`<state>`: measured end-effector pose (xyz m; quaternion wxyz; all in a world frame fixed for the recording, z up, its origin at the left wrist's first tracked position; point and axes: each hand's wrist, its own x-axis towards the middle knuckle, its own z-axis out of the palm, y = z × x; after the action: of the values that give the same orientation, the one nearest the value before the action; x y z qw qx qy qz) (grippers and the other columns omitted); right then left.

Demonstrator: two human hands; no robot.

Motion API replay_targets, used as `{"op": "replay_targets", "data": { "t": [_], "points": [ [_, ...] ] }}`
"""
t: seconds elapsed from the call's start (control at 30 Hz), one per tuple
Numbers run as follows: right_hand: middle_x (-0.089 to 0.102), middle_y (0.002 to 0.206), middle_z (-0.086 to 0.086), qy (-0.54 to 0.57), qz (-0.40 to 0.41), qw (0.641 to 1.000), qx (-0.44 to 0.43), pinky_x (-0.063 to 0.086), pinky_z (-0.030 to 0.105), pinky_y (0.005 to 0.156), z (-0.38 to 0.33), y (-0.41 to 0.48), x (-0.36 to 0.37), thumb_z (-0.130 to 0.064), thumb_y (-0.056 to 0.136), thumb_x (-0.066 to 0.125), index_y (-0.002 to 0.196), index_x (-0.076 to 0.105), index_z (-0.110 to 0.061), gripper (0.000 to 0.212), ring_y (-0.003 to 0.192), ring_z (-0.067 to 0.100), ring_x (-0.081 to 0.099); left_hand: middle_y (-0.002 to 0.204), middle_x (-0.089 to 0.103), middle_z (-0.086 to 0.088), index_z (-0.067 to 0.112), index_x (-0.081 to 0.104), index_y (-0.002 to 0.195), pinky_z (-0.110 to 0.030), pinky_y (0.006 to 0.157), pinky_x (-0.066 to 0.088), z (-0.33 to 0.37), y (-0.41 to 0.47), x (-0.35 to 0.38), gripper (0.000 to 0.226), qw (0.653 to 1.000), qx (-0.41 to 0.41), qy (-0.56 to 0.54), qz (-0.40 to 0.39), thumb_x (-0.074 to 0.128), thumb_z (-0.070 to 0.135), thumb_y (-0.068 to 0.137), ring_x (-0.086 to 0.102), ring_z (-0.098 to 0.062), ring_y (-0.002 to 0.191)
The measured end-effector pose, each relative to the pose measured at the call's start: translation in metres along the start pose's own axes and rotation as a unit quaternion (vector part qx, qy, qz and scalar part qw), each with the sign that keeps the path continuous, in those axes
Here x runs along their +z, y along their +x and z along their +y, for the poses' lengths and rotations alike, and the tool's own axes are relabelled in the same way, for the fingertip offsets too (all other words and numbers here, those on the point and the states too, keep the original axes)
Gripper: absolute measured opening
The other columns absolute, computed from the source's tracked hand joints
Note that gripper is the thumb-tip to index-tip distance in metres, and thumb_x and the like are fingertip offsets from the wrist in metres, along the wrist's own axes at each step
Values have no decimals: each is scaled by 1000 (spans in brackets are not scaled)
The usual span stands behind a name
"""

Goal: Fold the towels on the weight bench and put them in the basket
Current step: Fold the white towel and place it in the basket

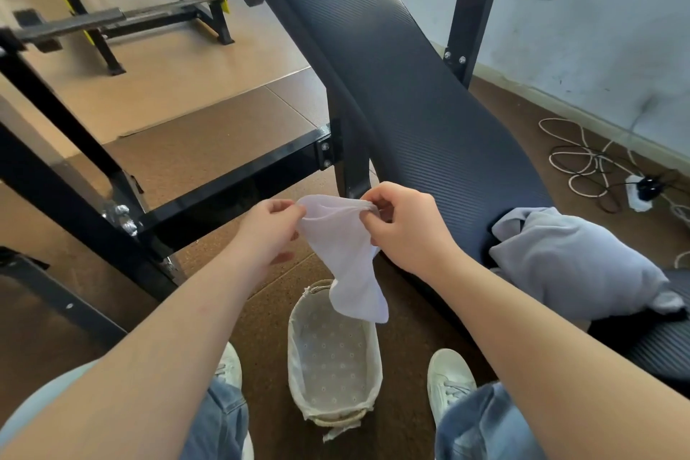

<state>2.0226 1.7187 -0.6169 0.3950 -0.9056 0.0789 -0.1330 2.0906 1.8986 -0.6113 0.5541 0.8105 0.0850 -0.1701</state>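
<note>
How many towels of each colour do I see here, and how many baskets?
White towel: 1, pinched by the left hand and right hand
Grey towel: 1, crumpled on the bench
Basket: 1, on the floor
Total: 3

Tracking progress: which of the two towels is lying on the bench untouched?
The grey towel, crumpled on the bench at the right. The white towel hangs pinched between left hand and right hand above the basket.

Thin white cloth towel (345, 254); ribbed matt bench pad (392, 86); cloth-lined basket (298, 366).
</note>
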Motion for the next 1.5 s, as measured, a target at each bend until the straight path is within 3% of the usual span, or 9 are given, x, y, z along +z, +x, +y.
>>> {"op": "replay_targets", "data": {
  "t": [0.37,0.5,0.67,0.83,1.0,1.13,1.3,1.4,1.5],
  "points": [
    [62,95,-9,-46,-56,997,-7,41,6,57,5,-5,-11,-17,105,55,118,61,-18,14,74,0,60,105,69,-4,21,69,121,-20,48,47,-2,-3,-9,25,999,33,38,11,54,15,102,71,-13,74],
    [58,97,-9,-95,-99,990,13,37,12,55,15,-5,-4,-19,108,49,122,55,-18,15,73,-1,51,111,66,-4,24,66,121,-26,54,56,6,-8,-5,29,997,78,22,-1,43,18,106,76,-20,77],
    [67,107,-6,58,-47,996,56,63,29,73,23,-1,-4,-20,107,50,120,55,-24,14,88,12,69,114,66,-9,22,57,129,-39,67,64,6,-13,-1,32,996,27,-4,-83,34,28,107,76,-28,85],
    [54,115,-9,169,-72,969,165,66,42,74,21,3,-3,-22,109,45,126,47,-26,18,101,20,62,117,69,-13,16,58,132,-43,87,62,7,-7,-2,40,992,-16,-63,-107,53,43,103,77,-30,87],
    [50,115,-9,178,-80,959,205,65,45,75,16,5,-4,-27,111,41,132,41,-27,21,98,22,60,118,71,-12,6,65,124,-31,82,63,5,-4,-11,35,987,0,-52,-150,73,12,91,77,-21,93],
    [54,115,-6,179,-53,960,210,65,44,76,14,5,-8,-30,110,41,132,43,-25,22,96,21,63,120,72,-7,11,67,122,-39,93,60,4,-2,-16,42,977,1,-44,-207,78,2,83,74,-21,104],
    [56,107,4,211,-13,957,198,64,35,60,14,4,-18,-27,110,45,122,40,-33,15,84,22,63,111,72,-3,29,62,116,-28,62,60,0,-7,-11,15,984,-9,-17,-175,60,29,101,76,-22,80],
    [53,96,8,201,-1,961,189,56,33,51,12,6,-20,-25,110,43,110,46,-34,10,65,24,54,107,70,-4,28,54,125,-21,49,47,-4,-4,-7,24,992,10,-5,-125,58,36,102,66,-14,67],
    [53,115,4,220,-27,954,201,62,39,59,6,5,-21,-20,110,42,108,61,-30,22,81,32,60,94,64,-8,25,45,129,-21,46,40,-6,2,-7,30,997,26,-26,-70,58,34,103,53,-11,63]
  ]
}}
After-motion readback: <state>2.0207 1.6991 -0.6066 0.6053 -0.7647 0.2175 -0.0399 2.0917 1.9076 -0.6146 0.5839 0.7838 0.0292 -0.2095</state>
